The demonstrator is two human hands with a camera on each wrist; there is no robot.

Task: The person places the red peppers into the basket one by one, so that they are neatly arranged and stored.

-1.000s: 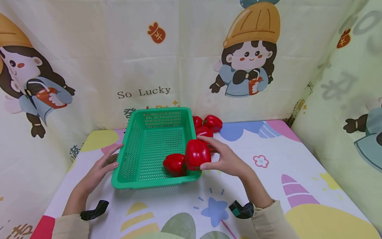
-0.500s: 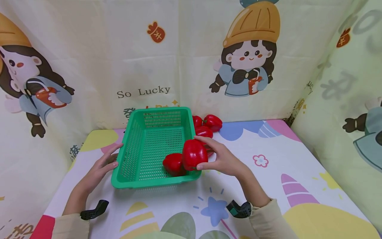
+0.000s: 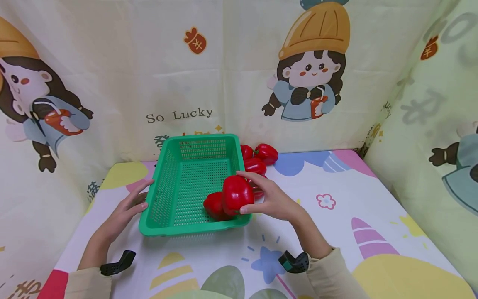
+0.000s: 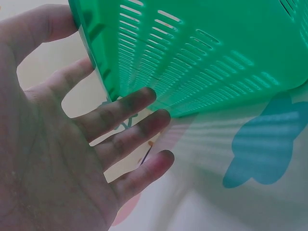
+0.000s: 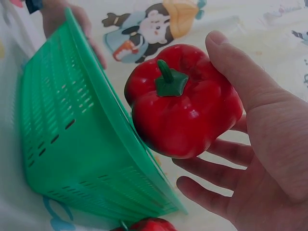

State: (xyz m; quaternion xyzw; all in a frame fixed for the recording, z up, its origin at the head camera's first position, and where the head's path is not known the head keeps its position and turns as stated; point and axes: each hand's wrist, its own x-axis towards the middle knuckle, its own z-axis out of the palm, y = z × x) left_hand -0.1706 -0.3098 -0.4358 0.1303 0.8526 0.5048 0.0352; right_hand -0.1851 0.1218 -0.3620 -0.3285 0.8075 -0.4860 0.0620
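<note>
My right hand (image 3: pixel 272 201) grips a red bell pepper (image 3: pixel 237 195) between thumb and fingers, over the near right corner of the green plastic basket (image 3: pixel 194 229). In the right wrist view, the green stem (image 5: pixel 166 74) of the held pepper points up, beside the basket's rim. Another red pepper (image 3: pixel 214 206) lies inside the basket, partly hidden by the held one. At the basket's left side, my left hand (image 3: pixel 121 216) has its fingers spread. The left wrist view shows its thumb and index finger touching the rim, other fingers (image 4: pixel 139 132) extended near the slotted wall.
Several red peppers, one with a visible green stem (image 3: pixel 267 154), lie on the patterned tablecloth (image 3: pixel 306 216) right of the basket. One is partly behind my right hand. A printed cloth backdrop (image 3: pixel 239 83) rises behind the table. Each wrist wears a black camera.
My right hand has moved left with the pepper, from the basket's right rim to farther over its inside, covering more of the pepper there. The left hand and basket stay put.
</note>
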